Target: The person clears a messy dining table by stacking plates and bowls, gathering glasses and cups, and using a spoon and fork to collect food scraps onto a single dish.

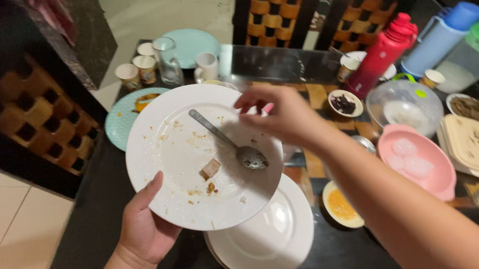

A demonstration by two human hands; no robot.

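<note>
Head view: one picture, looking down at a dark desk (87, 232) full of dishes.
Left hand (144, 230): its grip is clamped on the near rim of a white plate (178, 156) — thumb on top, fingers under.
Plate: held up above the desk, tilted a little, dirty with crumbs.
Spoon (231, 143): lies on the plate, bowl toward the right, handle pointing up and left.
Food bit (210, 168): a small brown piece, just left of the spoon bowl.
Right hand (283, 114): hangs over the far right rim of the plate. Its fingers are bent and a bit apart — it holds nothing that I can see.
Stack (270, 240): more white plates on the desk, partly under the held plate.
Small dish (342, 206): yellow stuff in it, just right of the stack.
Pink bowl (418, 163): right of the arm, with pale round lumps inside.
Clear bowl (405, 107): behind the pink bowl.
Red bottle (384, 55): stands tilted at the far right, near a blue bottle (442, 36).
Teal plate (122, 124): left of the held plate, partly hidden by it.
Cups (137, 68): at the far left end, near a glass (166, 60).
Chairs (273, 15): dark wood, at the far side.
</note>
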